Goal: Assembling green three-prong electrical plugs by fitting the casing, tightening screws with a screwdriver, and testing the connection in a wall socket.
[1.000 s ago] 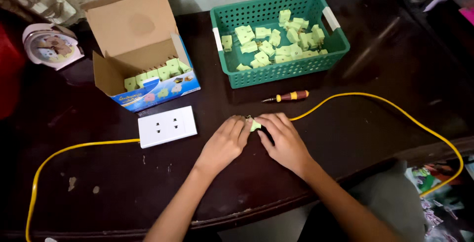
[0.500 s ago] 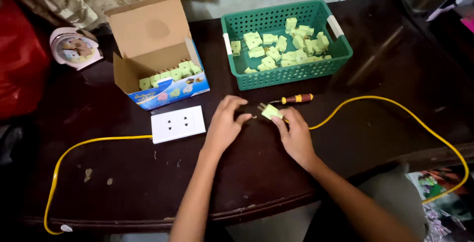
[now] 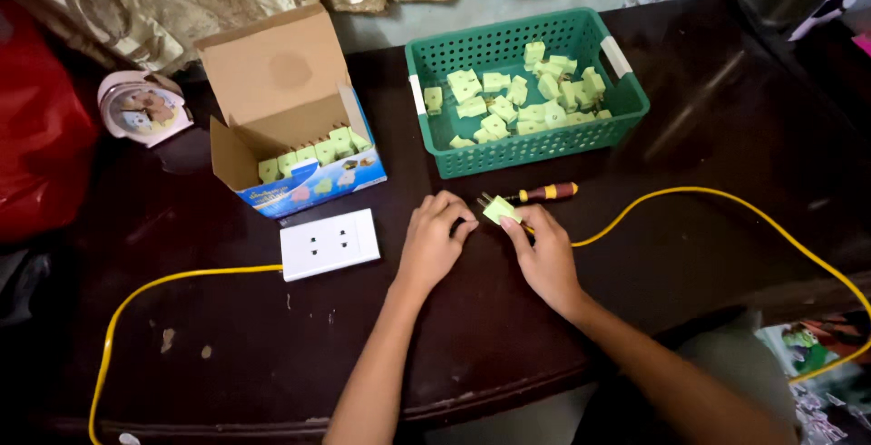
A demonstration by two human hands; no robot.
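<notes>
While both forearms reached up from the bottom of the view over a dark wooden table, the two bare hands met near its middle. The right hand pinched a small pale green plug between thumb and fingertips, holding it just above the tabletop. The plug's long axis ran diagonally, and its metal prongs pointed up and to the left, away from the wearer. The left hand rested flat beside it with fingers loosely curled, its fingertips close to the plug; whether they touched it could not be told, and it gripped nothing.

A yellow cable ran from under the right hand, arced across the right side of the table and dropped over the near edge. Just left of the left hand lay a white double wall socket, with another stretch of yellow cable leaving its left side and curving toward the near left corner. Just beyond the plug lay a small screwdriver with an orange and dark handle, set roughly left to right.

Farther back on the left stood an open cardboard box holding a row of pale green plugs. To its right sat a green plastic basket with many more loose ones. At the far left edge stood a small pink alarm clock.
</notes>
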